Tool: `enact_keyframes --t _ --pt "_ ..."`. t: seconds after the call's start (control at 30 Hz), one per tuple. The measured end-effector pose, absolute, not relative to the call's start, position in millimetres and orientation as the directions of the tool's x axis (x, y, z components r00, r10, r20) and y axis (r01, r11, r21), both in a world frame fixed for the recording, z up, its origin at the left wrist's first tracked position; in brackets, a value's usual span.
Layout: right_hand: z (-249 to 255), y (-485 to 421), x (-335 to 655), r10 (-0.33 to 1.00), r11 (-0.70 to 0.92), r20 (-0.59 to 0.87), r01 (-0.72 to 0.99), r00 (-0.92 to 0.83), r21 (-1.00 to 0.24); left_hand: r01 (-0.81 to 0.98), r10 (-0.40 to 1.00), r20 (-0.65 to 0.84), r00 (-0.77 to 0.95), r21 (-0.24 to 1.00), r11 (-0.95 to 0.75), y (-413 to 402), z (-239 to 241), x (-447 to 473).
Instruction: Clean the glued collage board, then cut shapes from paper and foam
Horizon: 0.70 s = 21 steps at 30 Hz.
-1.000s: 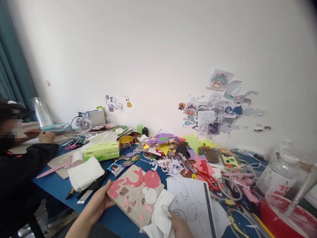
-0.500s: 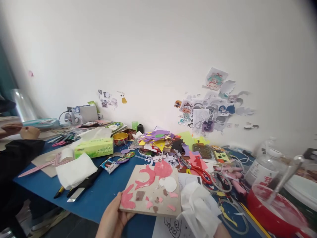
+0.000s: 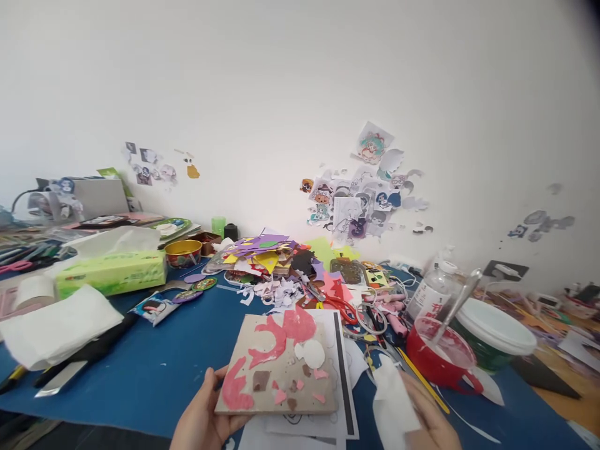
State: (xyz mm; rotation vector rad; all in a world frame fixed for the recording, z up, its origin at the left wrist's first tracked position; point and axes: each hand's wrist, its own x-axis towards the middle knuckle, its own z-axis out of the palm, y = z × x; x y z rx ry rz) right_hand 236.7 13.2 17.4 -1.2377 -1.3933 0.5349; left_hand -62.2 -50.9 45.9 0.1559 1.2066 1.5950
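White wall (image 3: 234,81) with three clusters of paper cutouts (image 3: 347,215) above a cluttered blue worktop (image 3: 187,337). One flat beige board (image 3: 265,403) is at the near middle, over printed sheets (image 3: 309,427), its left edge gripped by the fingers of the left hand (image 3: 201,409); on it are three large pink shapes (image 3: 237,387), one white disc (image 3: 314,354) and small pink and brown scraps (image 3: 261,380). To its right, apart from it, the right hand's (image 3: 429,409) fingers grip one white tissue (image 3: 392,400). Beyond stand one red cup (image 3: 438,359) and one lidded tub (image 3: 497,331); at far left, one green tissue box (image 3: 112,273)
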Motion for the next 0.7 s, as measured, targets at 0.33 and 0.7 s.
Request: enact_keyframes --t 0.33,0.7 --pt "-14 7 201 0.549 0.695 0.827 0.614 -0.118 -0.373 -0.768 0.792 -0.593 -0.146 0.573 0.288 -49 51 -45" --pt "-5 5 185 0.486 0.729 0.810 0.663 -0.329 -0.168 -0.762 0.792 -0.588 -0.164 0.586 0.277 -48 52 -43"
